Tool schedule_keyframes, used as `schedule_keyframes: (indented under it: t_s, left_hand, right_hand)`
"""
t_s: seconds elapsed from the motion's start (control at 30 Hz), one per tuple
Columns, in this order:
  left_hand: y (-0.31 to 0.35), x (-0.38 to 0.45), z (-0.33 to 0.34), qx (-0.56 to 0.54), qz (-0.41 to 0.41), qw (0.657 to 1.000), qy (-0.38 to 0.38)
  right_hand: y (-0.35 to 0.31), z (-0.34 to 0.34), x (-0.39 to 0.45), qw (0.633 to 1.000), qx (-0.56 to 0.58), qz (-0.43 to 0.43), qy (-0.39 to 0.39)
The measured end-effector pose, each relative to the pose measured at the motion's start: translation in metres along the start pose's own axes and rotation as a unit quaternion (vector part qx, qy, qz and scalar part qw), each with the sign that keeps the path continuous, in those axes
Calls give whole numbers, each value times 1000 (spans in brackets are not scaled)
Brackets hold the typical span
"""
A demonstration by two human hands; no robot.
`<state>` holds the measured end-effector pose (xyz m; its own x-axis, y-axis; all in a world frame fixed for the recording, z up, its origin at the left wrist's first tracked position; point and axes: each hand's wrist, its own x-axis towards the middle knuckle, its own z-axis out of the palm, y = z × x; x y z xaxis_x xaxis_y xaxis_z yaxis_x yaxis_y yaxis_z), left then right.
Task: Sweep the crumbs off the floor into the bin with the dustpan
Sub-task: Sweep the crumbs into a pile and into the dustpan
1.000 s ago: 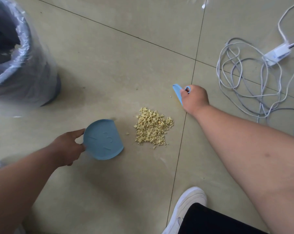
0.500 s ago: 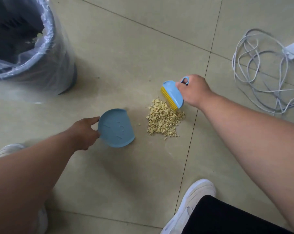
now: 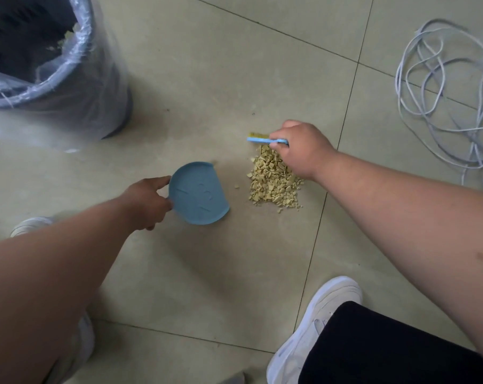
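A pile of yellow crumbs (image 3: 272,184) lies on the beige tiled floor. My left hand (image 3: 149,202) grips the rim of a small blue dustpan (image 3: 198,194), held tilted just left of the pile with a small gap between them. My right hand (image 3: 301,148) holds a blue brush with yellow bristles (image 3: 262,139) at the pile's far edge, and partly covers the top right of the crumbs. The bin (image 3: 54,65), dark with a clear plastic liner, stands at the upper left and has some crumbs inside.
A tangle of white cable (image 3: 440,87) lies on the floor at the upper right. My white shoes are at the bottom right (image 3: 312,328) and at the left edge (image 3: 29,224). Dark tile joints cross the floor.
My right hand has brought the brush down from beside the pile to its far edge and turned it flat. The dustpan has stayed left of the crumbs. The view has shifted toward the bin.
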<state>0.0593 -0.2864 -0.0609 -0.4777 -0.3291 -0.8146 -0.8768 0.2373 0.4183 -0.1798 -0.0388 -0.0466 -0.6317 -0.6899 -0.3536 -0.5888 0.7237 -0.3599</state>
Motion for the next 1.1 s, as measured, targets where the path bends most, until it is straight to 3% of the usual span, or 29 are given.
schedule_keyframes:
  t_s: [0.33, 0.43, 0.63, 0.77, 1.1]
  left_hand:
    - [-10, -5, 0, 0, -19, 1000, 4]
    - [-10, -9, 1, 7, -20, 1000, 8]
    - [-8, -7, -1, 21, -16, 1000, 7]
    - [-10, -6, -1, 18, -16, 1000, 1]
    - [-9, -5, -3, 25, -16, 1000, -2]
  right_hand:
    - [-11, -9, -18, 995, -40, -42, -83]
    - [-8, -18, -19, 998, -12, -15, -52]
    - [23, -33, -20, 989, -6, 118, 84]
    - [42, -25, -29, 981, -31, 181, 66]
    - [8, 1, -43, 997, -20, 68, 11]
